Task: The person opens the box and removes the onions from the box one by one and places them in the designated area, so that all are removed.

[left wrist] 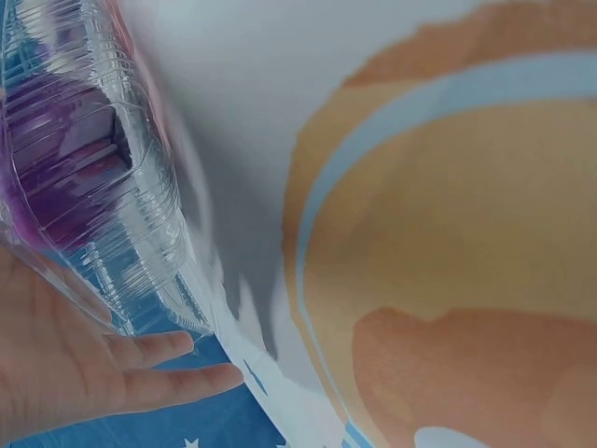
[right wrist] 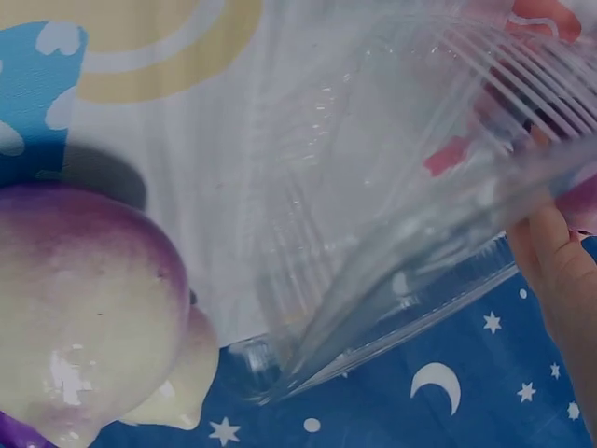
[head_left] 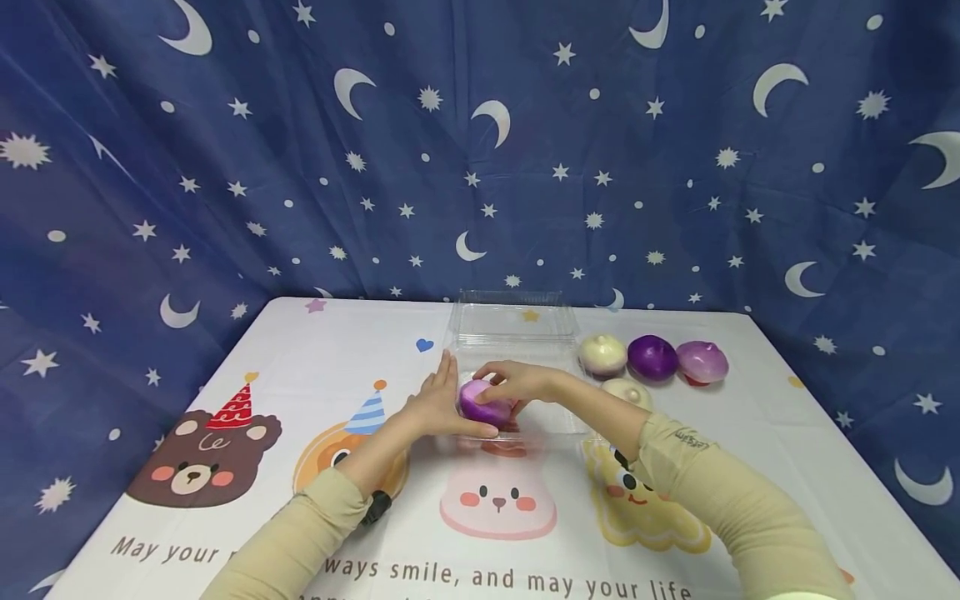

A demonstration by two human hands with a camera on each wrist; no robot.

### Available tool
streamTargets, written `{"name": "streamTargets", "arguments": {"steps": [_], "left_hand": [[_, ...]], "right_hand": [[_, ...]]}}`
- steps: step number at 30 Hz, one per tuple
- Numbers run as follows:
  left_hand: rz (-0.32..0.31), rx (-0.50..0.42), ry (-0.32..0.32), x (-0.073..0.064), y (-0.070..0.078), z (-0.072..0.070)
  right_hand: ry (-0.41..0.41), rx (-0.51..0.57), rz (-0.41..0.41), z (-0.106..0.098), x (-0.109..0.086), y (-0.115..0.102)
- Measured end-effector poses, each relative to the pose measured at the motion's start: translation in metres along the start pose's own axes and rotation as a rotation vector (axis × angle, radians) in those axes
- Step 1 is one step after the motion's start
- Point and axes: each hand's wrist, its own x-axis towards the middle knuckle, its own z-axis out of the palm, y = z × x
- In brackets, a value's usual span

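A clear plastic clamshell box (head_left: 555,419) lies with its lid (head_left: 491,321) folded back toward the curtain. Inside its front left corner is a purple onion (head_left: 476,410), gripped from above by the curled fingers of my right hand (head_left: 521,383). My left hand (head_left: 435,408) rests along the box's left side, fingers straight and thumb stretched along the front edge. In the left wrist view the onion (left wrist: 61,163) shows through the ribbed wall, beside the straight fingers (left wrist: 177,385). The right wrist view shows the right hand (right wrist: 564,280) behind the clear plastic, its fingertips partly hidden.
Right of the box stand a pale onion (head_left: 602,355), a dark purple onion (head_left: 652,359) and a light purple onion (head_left: 702,362). Another pale onion (head_left: 626,392) sits nearer, partly behind the right forearm. A printed white cloth (head_left: 360,333) covers the table; a starry curtain (head_left: 420,167) hangs behind.
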Motion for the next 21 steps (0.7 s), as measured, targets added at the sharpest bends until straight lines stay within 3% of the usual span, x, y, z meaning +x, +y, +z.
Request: {"name": "streamTargets", "arguments": {"steps": [21], "left_hand": [[-0.008, 0.037, -0.013, 0.001, 0.002, -0.003]], "right_hand": [[0.033, 0.130, -0.090, -0.030, -0.028, 0.015]]}}
